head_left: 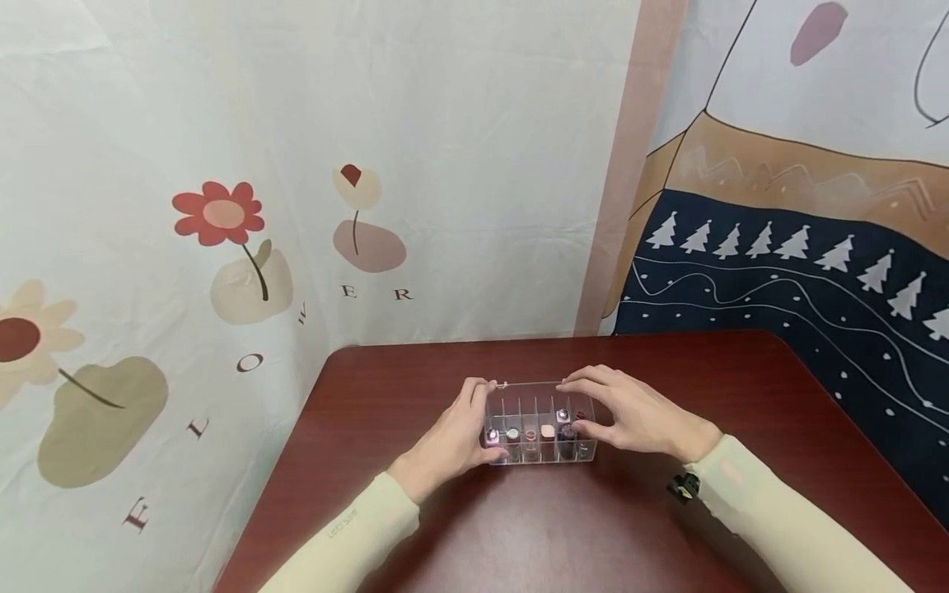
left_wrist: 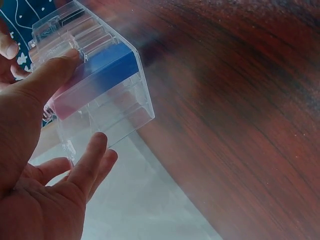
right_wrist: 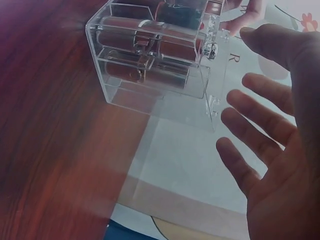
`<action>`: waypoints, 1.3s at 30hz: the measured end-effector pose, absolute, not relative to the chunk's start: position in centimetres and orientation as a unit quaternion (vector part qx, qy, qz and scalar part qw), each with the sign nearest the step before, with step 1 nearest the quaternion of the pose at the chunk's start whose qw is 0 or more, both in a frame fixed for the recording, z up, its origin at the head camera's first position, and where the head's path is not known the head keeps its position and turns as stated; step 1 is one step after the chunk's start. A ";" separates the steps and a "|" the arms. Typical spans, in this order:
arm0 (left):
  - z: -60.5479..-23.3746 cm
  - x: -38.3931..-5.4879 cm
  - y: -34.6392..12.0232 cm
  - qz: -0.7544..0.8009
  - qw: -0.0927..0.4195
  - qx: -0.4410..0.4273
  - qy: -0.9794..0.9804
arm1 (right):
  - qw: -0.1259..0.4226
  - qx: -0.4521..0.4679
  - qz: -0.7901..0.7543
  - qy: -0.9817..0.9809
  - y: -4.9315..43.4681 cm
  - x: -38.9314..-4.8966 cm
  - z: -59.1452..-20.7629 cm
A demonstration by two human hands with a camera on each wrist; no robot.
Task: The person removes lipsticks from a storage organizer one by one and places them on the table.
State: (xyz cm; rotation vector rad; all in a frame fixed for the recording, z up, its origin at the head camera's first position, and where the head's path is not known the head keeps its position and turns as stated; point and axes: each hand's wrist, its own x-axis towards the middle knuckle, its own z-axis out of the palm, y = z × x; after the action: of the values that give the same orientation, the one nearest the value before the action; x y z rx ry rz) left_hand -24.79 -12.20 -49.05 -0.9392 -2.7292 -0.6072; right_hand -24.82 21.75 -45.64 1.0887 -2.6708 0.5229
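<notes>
A clear plastic organizer (head_left: 539, 453) with divided compartments stands on the table, holding several small cosmetic containers that look like lipsticks. My left hand (head_left: 454, 436) grips its left end, thumb (left_wrist: 55, 75) over the compartments and the fingers around the back. Beneath that thumb, in the end compartment, lies a blue-and-pink container (left_wrist: 107, 70). At the organizer's right end hovers my right hand (head_left: 630, 412). The right wrist view shows its fingers (right_wrist: 260, 120) spread and apart from the clear wall. Dark and reddish tubes (right_wrist: 175, 47) show through that side.
The reddish-brown wooden table (head_left: 415, 379) reaches back to a pale curtain (head_left: 474, 165) printed with flowers and letters. On the right hangs a dark blue cloth (head_left: 741, 280) with white trees. A dark band-like object (head_left: 683, 487) sits at my right sleeve.
</notes>
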 end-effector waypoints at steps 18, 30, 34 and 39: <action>-48.8 -25.0 -12.2 -0.206 0.098 -0.314 -0.922 | 0.061 0.414 0.156 -0.895 20.7 -26.4 -45.0; -48.8 -24.6 -12.1 -0.205 0.090 -0.312 -0.923 | 0.047 0.429 0.129 -0.893 20.3 -26.8 -45.1; -48.8 -24.4 -12.2 -0.205 0.077 -0.305 -0.927 | 0.047 0.440 0.131 -0.887 20.3 -27.0 -45.2; -48.9 -24.4 -12.3 -0.211 0.068 -0.300 -0.928 | 0.059 0.464 0.134 -0.874 20.3 -27.3 -45.3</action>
State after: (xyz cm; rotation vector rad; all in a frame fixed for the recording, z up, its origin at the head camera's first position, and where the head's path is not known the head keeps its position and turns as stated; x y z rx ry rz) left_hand -24.44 -12.26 -48.87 -0.9033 -2.7955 -0.6350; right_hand -27.34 20.26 -45.31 1.4061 -2.6450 0.4044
